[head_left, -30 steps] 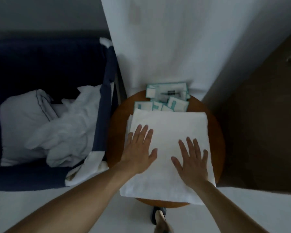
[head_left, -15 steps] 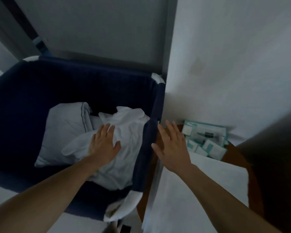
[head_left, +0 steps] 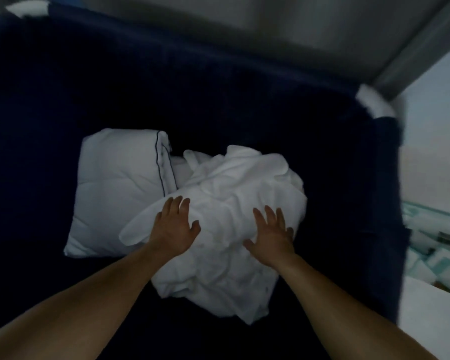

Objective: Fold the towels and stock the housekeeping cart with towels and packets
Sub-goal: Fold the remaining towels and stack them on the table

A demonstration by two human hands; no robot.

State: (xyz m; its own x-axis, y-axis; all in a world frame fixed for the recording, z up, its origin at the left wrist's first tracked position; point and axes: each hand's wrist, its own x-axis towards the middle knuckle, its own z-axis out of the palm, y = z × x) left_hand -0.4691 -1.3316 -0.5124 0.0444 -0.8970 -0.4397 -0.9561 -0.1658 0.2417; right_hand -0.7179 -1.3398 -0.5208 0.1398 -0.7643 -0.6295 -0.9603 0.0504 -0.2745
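Now both hands, left hand [head_left: 173, 228] and right hand [head_left: 270, 236], fingers spread flat, holding nothing, touching crumpled towel [head_left: 234, 203].

Site: looked like hotel housekeeping area (light dim) | evidence: navy fabric linen cart [head_left: 244, 100] held piped white pillow [head_left: 115, 183] and crumpled white linen [head_left: 231, 183] | teal-and-white packets [head_left: 431, 261] lay just beside it, right edge.

A pillow [head_left: 120, 190] is lodged in the cart bin [head_left: 218, 100], left of its middle, and a heap of crumpled towels [head_left: 239, 203] is piled just to its right, overlapping the pillow's right edge. The left hand [head_left: 174, 227] and right hand [head_left: 273, 237] are spread flat on the heap's near half, side by side. Beyond the bin's right wall, packets [head_left: 431, 255] are clustered, with a folded towel [head_left: 431, 320] nearer than them.
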